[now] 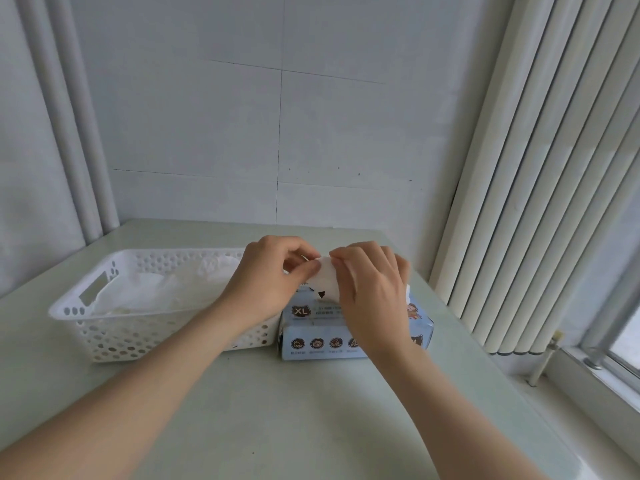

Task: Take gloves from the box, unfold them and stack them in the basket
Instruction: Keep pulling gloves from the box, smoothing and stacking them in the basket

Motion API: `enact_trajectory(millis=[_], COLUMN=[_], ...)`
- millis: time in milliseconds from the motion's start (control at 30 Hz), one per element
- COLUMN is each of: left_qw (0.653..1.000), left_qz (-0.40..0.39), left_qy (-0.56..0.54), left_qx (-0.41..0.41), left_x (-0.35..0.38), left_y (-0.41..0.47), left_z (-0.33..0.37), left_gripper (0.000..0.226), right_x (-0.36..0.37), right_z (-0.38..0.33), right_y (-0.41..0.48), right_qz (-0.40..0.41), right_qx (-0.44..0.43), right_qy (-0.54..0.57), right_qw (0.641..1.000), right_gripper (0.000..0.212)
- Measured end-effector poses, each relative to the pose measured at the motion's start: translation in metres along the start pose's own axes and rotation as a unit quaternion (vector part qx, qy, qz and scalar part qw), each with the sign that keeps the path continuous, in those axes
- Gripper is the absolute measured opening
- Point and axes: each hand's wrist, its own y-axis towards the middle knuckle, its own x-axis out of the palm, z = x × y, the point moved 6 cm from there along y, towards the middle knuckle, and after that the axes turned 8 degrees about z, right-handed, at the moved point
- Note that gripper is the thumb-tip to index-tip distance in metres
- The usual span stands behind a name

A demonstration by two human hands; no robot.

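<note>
Pale desk (277, 410) carries a white basket (86, 327) with unfolded gloves (145, 292) at left. Beside it, the left hand (266, 282) and right hand (374, 289) each pinch a folded glove (327, 282) above the box (322, 337). It looks thin, light and limp; its edges seem the best grip.

Plain room — radiator (519, 237), window (620, 344), table (277, 410).

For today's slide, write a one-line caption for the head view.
Both hands, left hand and right hand, pinch a folded glove above the glove box, beside the white basket.
</note>
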Motion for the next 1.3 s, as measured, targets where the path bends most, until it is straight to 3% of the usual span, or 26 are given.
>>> enact_trajectory(millis=[167,300,433,567,700,900,1033,1100,1200,1300], left_qw=[0.999,0.994,0.952,0.915,0.895,0.881,0.898,0.929,0.988,0.976], left_qz=[-0.013,-0.042,-0.118,-0.156,-0.139,-0.135,-0.148,-0.133,-0.101,-0.164], left_qy=[0.037,0.089,0.237,0.317,0.367,0.400,0.364,0.302,0.104,-0.116], left_qx=[-0.015,0.038,0.156,0.194,0.213,0.215,0.197,0.170,0.045,-0.090], left_x=[0.002,0.008,0.024,0.031,0.032,0.037,0.034,0.027,0.010,0.007], left_y=[-0.002,-0.007,-0.016,-0.020,-0.022,-0.026,-0.023,-0.018,-0.009,-0.014], left_z=[-0.008,-0.002,0.005,0.001,-0.003,-0.003,-0.005,0.004,0.017,0.036], left_gripper=[0.011,0.016,0.026,0.040,0.039,0.026,0.028,0.033,0.036,0.058], right_x=[-0.002,-0.010,-0.012,-0.014,-0.024,-0.044,-0.041,-0.033,-0.027,-0.028], right_z=[0.005,0.006,0.003,-0.003,0.000,0.007,0.003,-0.001,-0.004,-0.010], right_y=[0.001,0.005,0.008,0.010,0.011,0.023,0.025,0.021,0.017,0.018], right_qz=[0.018,0.052,0.047,0.026,0.086,0.184,0.157,0.128,0.103,0.106], right_qx=[0.040,0.105,0.168,0.226,0.270,0.330,0.275,0.245,0.225,0.198], right_qy=[0.005,0.013,0.093,0.148,0.194,0.194,0.185,0.171,0.171,0.175], right_qw=[0.999,0.993,0.980,0.962,0.939,0.905,0.930,0.946,0.954,0.959], right_gripper=[0.020,0.019,0.017,0.030,0.020,0.025,0.019,0.016,0.017,0.016])
